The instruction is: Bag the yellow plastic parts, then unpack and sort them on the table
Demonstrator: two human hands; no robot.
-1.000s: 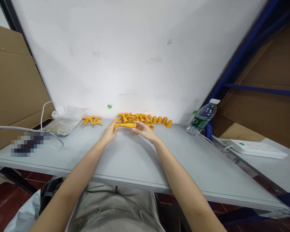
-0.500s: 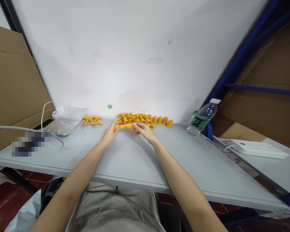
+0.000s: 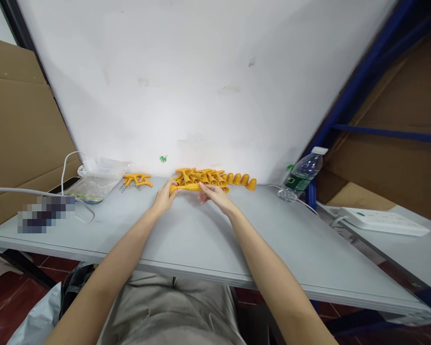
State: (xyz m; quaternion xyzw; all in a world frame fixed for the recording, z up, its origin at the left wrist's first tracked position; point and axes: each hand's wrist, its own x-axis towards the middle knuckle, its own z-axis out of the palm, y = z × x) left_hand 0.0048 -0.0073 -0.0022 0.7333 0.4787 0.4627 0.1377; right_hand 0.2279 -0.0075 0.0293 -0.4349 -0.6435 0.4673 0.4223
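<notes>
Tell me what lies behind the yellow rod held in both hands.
Behind the yellow rod, held by the left hand and right hand, a pile of yellow parts lies on the table against the white wall. The rod and hands cover the pile's front edge.

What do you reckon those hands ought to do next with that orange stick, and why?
Probably press its two ends gently toward each other. The left hand and right hand each pinch one end of the orange stick, held level beside the pile of orange parts on the table, so it looks like a join being seated.
</notes>
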